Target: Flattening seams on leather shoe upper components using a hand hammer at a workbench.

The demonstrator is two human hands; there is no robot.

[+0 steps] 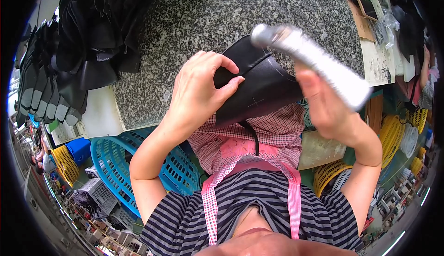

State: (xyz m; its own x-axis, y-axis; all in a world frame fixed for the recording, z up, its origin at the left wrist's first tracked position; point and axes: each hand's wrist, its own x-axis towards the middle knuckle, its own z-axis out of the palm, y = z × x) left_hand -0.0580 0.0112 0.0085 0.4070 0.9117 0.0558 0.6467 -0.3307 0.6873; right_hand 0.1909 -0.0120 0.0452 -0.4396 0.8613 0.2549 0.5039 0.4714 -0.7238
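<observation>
Speckled worktop (305, 6), and the right grip (327, 110) was clamped round a blurry silver hammer (319, 55). Left grip (200, 80) touched a black panel (261, 92) just beneath, couldn't tell if pinching.

- No words, brands or numbers can be read.
- A thin pale cross (255, 102) and short pale lines (278, 74) mark the black leather-like piece (240, 101).
</observation>
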